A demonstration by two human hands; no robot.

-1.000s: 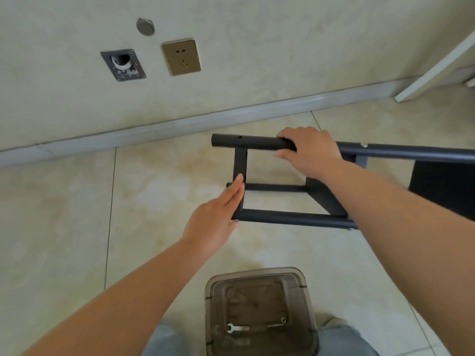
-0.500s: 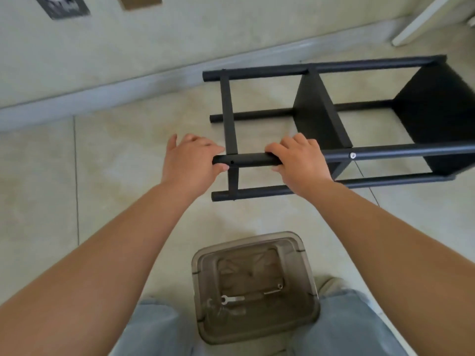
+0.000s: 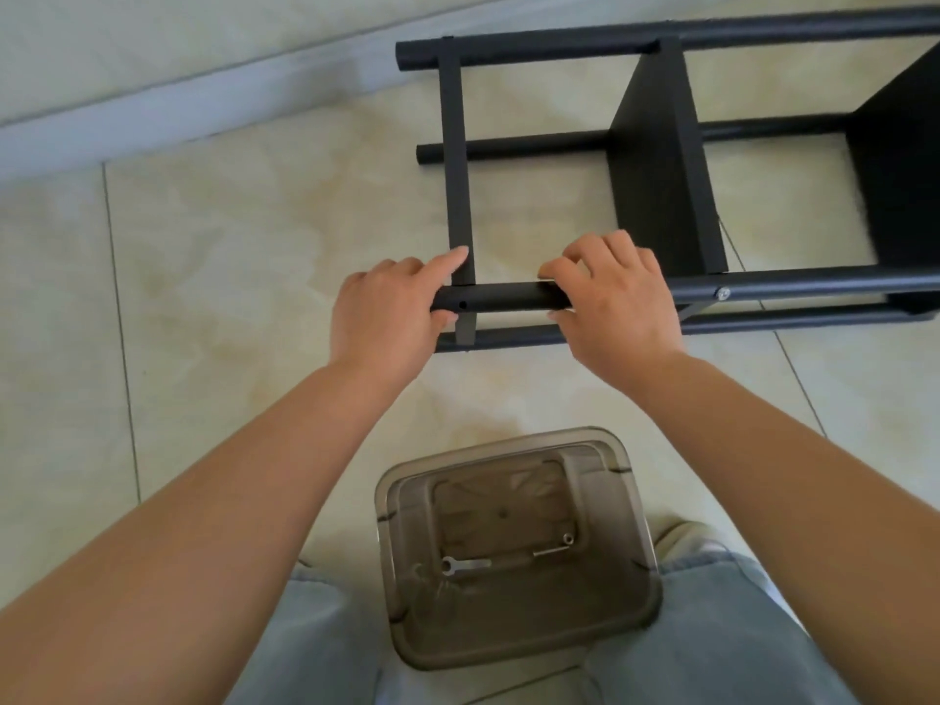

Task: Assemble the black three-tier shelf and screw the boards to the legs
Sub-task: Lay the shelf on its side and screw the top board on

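Note:
The black shelf frame lies on its side on the tiled floor. Its near upper leg point(image 3: 508, 297) runs left to right, with an empty screw hole point(image 3: 462, 304) close to its left end. My left hand point(image 3: 386, 318) holds that end, thumb under the tube and index finger stretched onto the thin crossbar point(image 3: 455, 160). My right hand point(image 3: 615, 307) grips the same leg a little further right, fingers curled over it. Two black boards point(image 3: 656, 160) point(image 3: 895, 170) stand between the legs. A silver screw point(image 3: 722, 293) sits in the leg at the nearer board.
A smoky transparent plastic box point(image 3: 386, 501) stands on the floor between my knees, holding a small flat wrench point(image 3: 465, 564) and an Allen key point(image 3: 552, 549). A grey skirting board point(image 3: 152, 109) runs along the wall at the far left.
The view has tilted down toward the frame. My left hand moved from the crossbar to the leg's left end, then stretched its index finger onto the crossbar. My right hand kept its grip.

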